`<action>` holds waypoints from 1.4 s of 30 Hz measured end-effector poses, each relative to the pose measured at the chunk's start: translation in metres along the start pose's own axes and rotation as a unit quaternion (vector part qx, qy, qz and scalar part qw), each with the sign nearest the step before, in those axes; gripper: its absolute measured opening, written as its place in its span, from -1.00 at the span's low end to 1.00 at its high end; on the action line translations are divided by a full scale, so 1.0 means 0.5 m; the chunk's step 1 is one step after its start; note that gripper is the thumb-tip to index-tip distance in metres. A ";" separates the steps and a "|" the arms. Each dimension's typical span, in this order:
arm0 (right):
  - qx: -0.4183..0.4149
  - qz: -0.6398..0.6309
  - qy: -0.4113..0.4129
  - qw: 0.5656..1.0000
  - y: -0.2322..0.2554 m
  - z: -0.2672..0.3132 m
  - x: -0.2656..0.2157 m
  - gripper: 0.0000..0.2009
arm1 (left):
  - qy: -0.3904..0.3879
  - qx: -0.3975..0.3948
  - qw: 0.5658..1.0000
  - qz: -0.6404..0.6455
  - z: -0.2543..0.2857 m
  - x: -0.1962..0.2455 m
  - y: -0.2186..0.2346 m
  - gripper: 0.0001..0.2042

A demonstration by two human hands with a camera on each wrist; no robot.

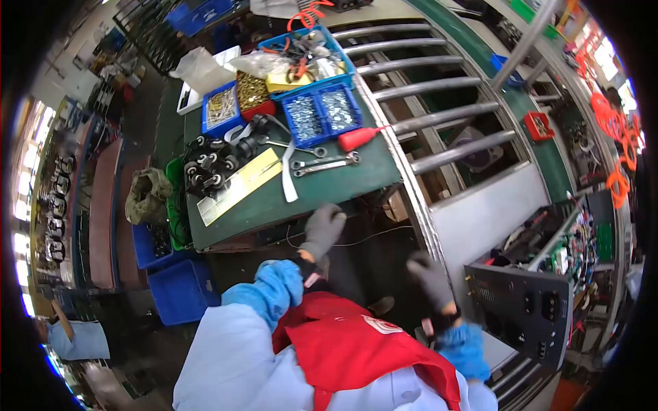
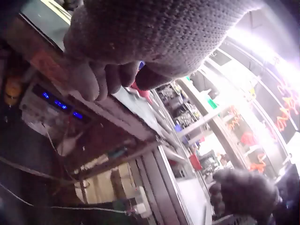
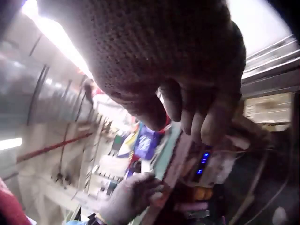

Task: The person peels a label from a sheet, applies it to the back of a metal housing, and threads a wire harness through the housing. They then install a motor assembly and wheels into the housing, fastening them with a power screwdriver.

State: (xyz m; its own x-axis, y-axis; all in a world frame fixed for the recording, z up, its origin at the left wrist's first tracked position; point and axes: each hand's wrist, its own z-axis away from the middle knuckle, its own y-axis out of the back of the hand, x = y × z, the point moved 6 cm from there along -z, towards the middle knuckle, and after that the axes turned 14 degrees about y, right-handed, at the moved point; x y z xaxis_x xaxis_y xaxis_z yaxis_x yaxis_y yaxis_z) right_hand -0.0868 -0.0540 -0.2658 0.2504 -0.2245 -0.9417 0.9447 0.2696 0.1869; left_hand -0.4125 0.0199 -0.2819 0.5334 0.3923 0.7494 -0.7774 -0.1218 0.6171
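Both gloved hands point(image 1: 322, 233) point(image 1: 432, 281) hang apart, loosely curled.

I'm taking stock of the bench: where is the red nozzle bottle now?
In the head view, the red nozzle bottle lies on the right side of the green worktop, between the blue two-part bin and roller conveyor.

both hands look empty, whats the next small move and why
Probably reach the left hand forward to the nearer wrench: that hand appears empty, just short of the green bench, and the wrench lies on the bench top ahead of it.
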 end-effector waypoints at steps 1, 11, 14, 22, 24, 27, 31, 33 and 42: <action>-0.021 0.014 0.007 1.000 -0.063 -0.085 -0.113 -0.65 | 0.021 0.027 0.999 -0.005 -0.008 -0.018 0.063 -0.73; -0.229 0.467 0.356 0.776 -0.694 -0.558 -0.406 -0.81 | 0.072 0.121 0.983 0.115 -0.058 -0.243 0.348 -0.83; -0.297 0.589 0.396 0.639 -0.823 -0.590 -0.357 -0.83 | 0.090 0.131 0.980 0.117 -0.060 -0.256 0.391 -0.84; -0.286 0.437 0.455 0.721 -0.841 -0.528 -0.432 -0.83 | 0.135 0.096 0.959 0.232 -0.077 -0.278 0.423 -0.52; -0.262 0.173 0.343 0.886 -0.821 -0.494 -0.452 -0.87 | 0.053 0.079 0.948 0.304 -0.087 -0.241 0.421 -0.53; -0.275 -0.071 0.088 0.955 -0.793 -0.481 -0.430 -0.83 | 0.105 -0.035 0.944 0.312 -0.102 -0.211 0.437 -0.59; -0.182 0.161 0.336 0.910 -0.760 -0.459 -0.484 -0.71 | 0.035 0.003 0.982 0.183 -0.112 -0.232 0.442 -0.63; -0.153 0.373 0.563 0.721 -0.767 -0.418 -0.533 -0.65 | -0.004 0.047 0.990 0.136 -0.112 -0.231 0.444 -0.67; -0.324 0.429 0.238 0.809 -0.767 -0.532 -0.350 -0.71 | 0.069 0.216 0.974 -0.006 -0.113 -0.262 0.433 -0.68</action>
State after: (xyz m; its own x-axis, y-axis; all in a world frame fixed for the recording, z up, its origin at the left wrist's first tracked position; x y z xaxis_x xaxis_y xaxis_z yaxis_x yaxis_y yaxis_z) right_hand -0.5494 0.1310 -0.2471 0.4992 0.6503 -0.5726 0.1184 0.6035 0.7885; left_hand -0.6695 -0.0065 -0.2601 0.4682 0.5114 0.7206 -0.5426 -0.4772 0.6912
